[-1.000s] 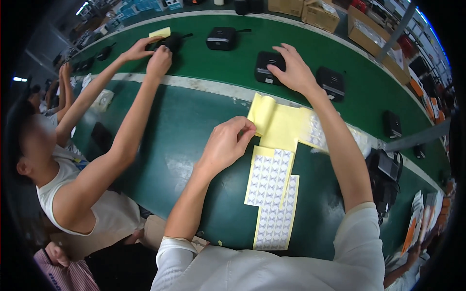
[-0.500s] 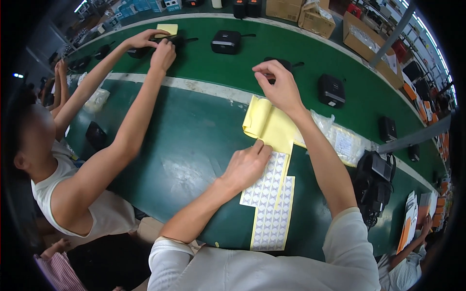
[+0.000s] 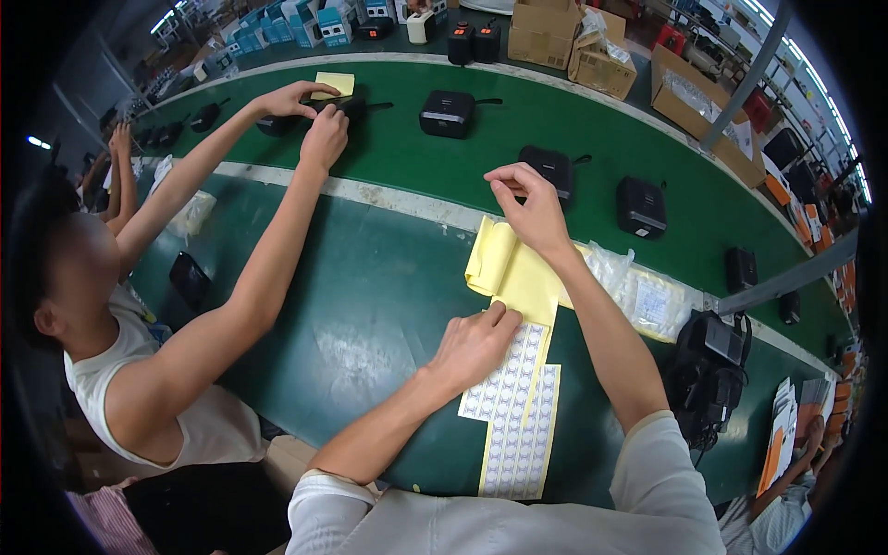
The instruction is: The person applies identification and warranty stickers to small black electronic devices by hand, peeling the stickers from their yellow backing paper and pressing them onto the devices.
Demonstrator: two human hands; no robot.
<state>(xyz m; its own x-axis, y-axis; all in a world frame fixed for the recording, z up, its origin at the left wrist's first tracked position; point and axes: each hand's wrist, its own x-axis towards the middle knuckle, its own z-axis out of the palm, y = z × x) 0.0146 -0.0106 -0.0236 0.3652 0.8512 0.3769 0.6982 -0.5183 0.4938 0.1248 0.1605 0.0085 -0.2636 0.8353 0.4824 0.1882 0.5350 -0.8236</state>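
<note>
Head view, items on and about my green bench:

- My left hand [image 3: 476, 344]: laid flat, fingers spread, pressing on the top edge of the sticker sheet [image 3: 507, 375]; it grasps nothing.
- My right hand [image 3: 529, 208]: raised above the bench, thumb and forefinger pinched together; whether a small sticker sits between them is too fine to tell.
- Sticker sheet: white, with rows of small round labels, lying on the bench directly in front of me, under my left palm.
- Second sticker sheet [image 3: 523, 444]: yellow-backed, same rows of labels, just below and partly under the first.
- Yellow backing paper [image 3: 509, 273]: peeled and curled, lying just above the sheets, under my right wrist.
- Clear plastic bags [image 3: 647, 298]: to the right of the yellow paper, touching it.
- Black devices [image 3: 640, 205] on the conveyor belt [image 3: 388, 148]: several small boxes with cords, spaced along the belt beyond my hands.
- Co-worker on my left: both hands [image 3: 310, 116] out on the belt at a black device, a yellow sheet [image 3: 333, 85] beside them.
- Cardboard boxes [image 3: 573, 42]: along the far side of the belt.
</note>
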